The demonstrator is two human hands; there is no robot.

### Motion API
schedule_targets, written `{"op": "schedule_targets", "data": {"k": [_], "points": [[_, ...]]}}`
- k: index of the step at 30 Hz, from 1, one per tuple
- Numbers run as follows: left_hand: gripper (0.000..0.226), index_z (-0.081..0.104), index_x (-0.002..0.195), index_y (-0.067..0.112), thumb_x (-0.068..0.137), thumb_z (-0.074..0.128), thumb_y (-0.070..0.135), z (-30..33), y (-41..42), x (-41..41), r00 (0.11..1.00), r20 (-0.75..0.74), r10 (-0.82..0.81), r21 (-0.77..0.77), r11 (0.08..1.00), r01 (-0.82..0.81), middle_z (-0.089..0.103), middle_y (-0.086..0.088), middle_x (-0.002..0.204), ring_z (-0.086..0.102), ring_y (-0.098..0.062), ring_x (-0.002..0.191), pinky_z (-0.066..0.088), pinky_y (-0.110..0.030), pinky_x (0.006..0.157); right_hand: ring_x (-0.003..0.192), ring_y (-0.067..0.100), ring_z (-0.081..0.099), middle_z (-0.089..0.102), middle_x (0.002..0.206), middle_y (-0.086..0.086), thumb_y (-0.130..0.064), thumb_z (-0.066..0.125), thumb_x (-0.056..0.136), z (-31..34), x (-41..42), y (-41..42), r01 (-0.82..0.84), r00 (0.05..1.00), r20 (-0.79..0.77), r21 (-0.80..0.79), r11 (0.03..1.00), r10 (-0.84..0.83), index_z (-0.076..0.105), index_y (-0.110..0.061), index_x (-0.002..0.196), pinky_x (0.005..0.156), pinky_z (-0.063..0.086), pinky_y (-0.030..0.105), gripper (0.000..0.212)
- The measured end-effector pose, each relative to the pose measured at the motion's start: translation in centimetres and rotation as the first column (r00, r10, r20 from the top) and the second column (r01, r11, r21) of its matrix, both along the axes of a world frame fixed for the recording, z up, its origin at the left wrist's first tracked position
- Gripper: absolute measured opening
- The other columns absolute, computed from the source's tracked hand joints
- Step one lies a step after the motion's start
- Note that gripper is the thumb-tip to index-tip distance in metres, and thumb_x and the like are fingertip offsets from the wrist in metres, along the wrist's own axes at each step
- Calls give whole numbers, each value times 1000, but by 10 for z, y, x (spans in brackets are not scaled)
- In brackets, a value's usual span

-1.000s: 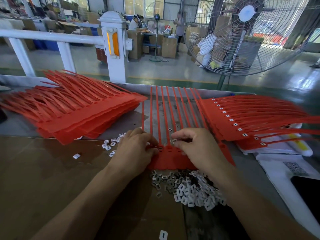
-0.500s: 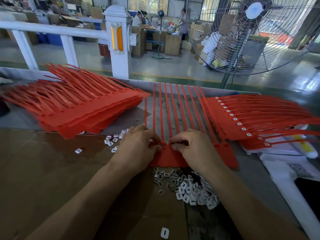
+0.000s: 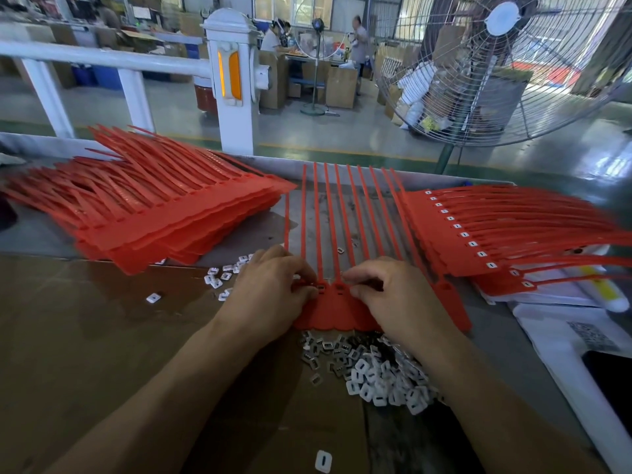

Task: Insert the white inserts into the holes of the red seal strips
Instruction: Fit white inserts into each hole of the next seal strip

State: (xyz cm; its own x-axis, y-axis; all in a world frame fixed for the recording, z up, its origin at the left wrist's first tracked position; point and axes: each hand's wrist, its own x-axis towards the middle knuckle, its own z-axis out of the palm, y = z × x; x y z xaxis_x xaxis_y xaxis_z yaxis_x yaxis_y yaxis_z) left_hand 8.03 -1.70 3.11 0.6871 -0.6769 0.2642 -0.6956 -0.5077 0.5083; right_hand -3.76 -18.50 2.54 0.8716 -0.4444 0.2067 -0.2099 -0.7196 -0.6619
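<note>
Head view, both hands curled down over the heads of the red seal strips (image 3: 337, 311) mid-tabletop, tails running straight away, left hand (image 3: 273, 289) fingers pinched right at the open hole (image 3: 321, 287), right hand (image 3: 393, 292) just beside, insert itself too hidden to tell.

Factory hall w/ glossy grey-green floor (image 3: 342, 131); big wire-cage fan (image 3: 502, 63) on the right, white railing post (image 3: 234, 83) w/ orange reflector. Cardboard boxes (image 3: 338, 87) + daylit windows (image 3: 284, 8) in the bkgd.
</note>
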Motion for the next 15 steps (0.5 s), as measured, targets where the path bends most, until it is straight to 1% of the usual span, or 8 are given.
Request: {"op": "schedule_targets", "data": {"k": [2,4,5,6,9,10,13,15], "points": [[18,74,105,32,87,75,35,0,0,0,1000,8,-1,7,1000,1,57,5,112,49,-19,113,39,-32,99,99,-6,59,63,104,-19,-16,71,96,2,0,1,-23,999,-35,-66,998,21,79,-30,110,84,43,5,21],[18,74,106,32,88,74,35,1,1,0,1000,7,-4,12,1000,3,57,5,113,49,-19,113,40,-34,99,101,3,60,63,106,-14,-18,70,97,4,0,4,-28,998,-55,-97,995,22,79,-29,110,90,48,17,19],[19,74,106,32,88,74,35,1,1,0,1000,5,-5,9,1000,5,57,5,113,49,-18,113,40,-34,100,101,3,60,63,106,-14,-19,70,97,6,0,5,-29,999,-49,-105,994,24,79,-29,111,90,50,21,19],[19,74,106,32,88,74,35,2,1,0,1000,3,-7,7,1000,7,57,5,112,49,-18,114,40,-34,99,100,1,60,63,106,-15,-21,71,96,7,-1,7,-41,999,-36,-105,994,37,78,-29,111,89,50,21,18],[19,74,107,32,89,73,35,3,2,0,1000,-2,-13,13,1000,13,57,6,113,49,-18,114,41,-34,100,97,-4,62,65,100,-19,-29,76,92,12,-8,13,-171,985,-38,-72,983,169,78,-34,105,83,47,15,14],[19,73,107,32,89,73,35,3,3,1,1000,-4,-15,14,1000,15,56,6,113,49,-17,114,41,-35,100,96,-4,62,65,99,-20,-30,77,91,13,-10,16,-238,970,-65,-66,969,234,78,-34,103,84,48,16,13],[17,73,107,32,90,72,35,3,3,1,1000,0,-17,7,1000,17,57,5,112,49,-18,113,40,-34,98,99,-2,63,66,101,-20,-35,78,89,15,-12,27,-395,913,-137,-72,916,383,78,-35,102,90,52,28,13],[17,74,107,32,90,72,34,2,2,2,1000,4,-16,5,1000,16,58,5,113,49,-17,113,40,-31,97,101,-1,62,65,102,-21,-38,79,88,16,-11,31,-456,885,-150,-92,885,440,78,-34,103,91,52,29,16]]}}
